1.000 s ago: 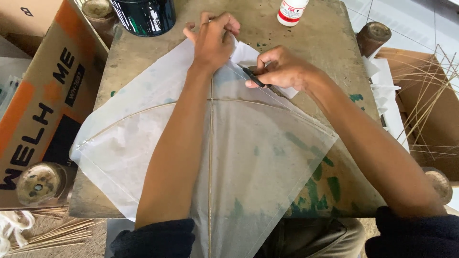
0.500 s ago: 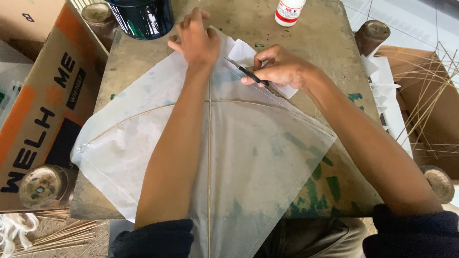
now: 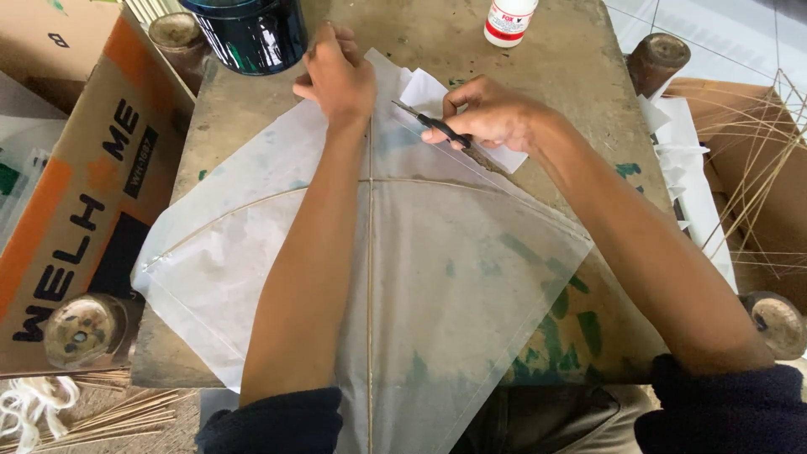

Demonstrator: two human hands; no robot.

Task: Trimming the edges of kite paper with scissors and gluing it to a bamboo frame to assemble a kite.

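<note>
Head view looks down on a worn wooden table (image 3: pixel 538 50) with a translucent white paper kite (image 3: pixel 471 277) spread flat across it, its thin bamboo spine running from the near edge up toward the far tip and a curved cross-stick arching from side to side. The left hand (image 3: pixel 338 77) rests on the kite's far tip, fingers curled down and pinching the paper there. The right hand (image 3: pixel 492 113) lies just beside it to the right, closed around a pair of black scissors (image 3: pixel 433 124) whose blades point left toward the spine, over the kite's upper right edge. Small white paper scraps (image 3: pixel 424 88) lie under and beside that hand. A dark paint can (image 3: pixel 244 34) stands at the far left of the table, a white glue bottle (image 3: pixel 508 18) at the far edge, and a cardboard box (image 3: pixel 76 193) sits to the left. Bundled bamboo sticks (image 3: pixel 765 193) lie at the right.
</note>
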